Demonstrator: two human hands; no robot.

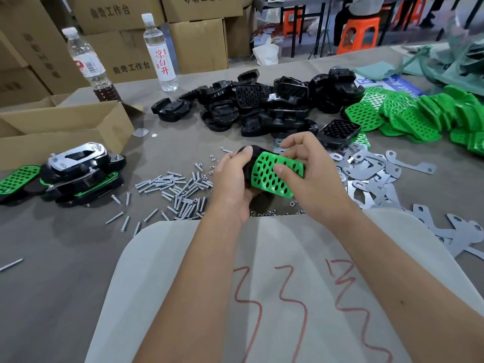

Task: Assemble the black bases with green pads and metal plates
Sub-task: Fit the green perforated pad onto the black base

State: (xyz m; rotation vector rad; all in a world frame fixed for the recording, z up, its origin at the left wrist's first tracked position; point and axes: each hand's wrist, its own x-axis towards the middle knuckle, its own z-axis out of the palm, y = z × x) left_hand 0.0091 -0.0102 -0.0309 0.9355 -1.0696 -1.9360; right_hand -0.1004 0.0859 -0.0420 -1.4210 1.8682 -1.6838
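Green pad (275,174) is being seated on a black base (248,153), both held in the air over the near table edge. Left hand (233,179) wraps the base from below, thumb on the pad's left edge. Right hand (306,169) pinches the pad's right end, thumb on top, fingers behind.

Risks, my read:
- Pad is flexible and perforated; pressing only one end could leave the other end bowed up and not seated.
- Most of the base is hidden, so alignment can't be checked; a skewed pad could block the screw holes later.
- The work hangs right above the loose nuts (269,213); a slip would scatter them.

Counts, placed from the held pad:
- In hand: one pad, one base.
- Behind it: black base pile (262,106), roughly twenty, overlap prevents an exact count.
- Behind-right: green pad pile (419,113), a dozen plus.
- Right: metal plates (379,174), heaped, a dozen plus.
- Left: screws (180,189), several dozen.
- Far left: finished units (78,169), about three or four stacked.
- Behind-left: two bottles (159,48).
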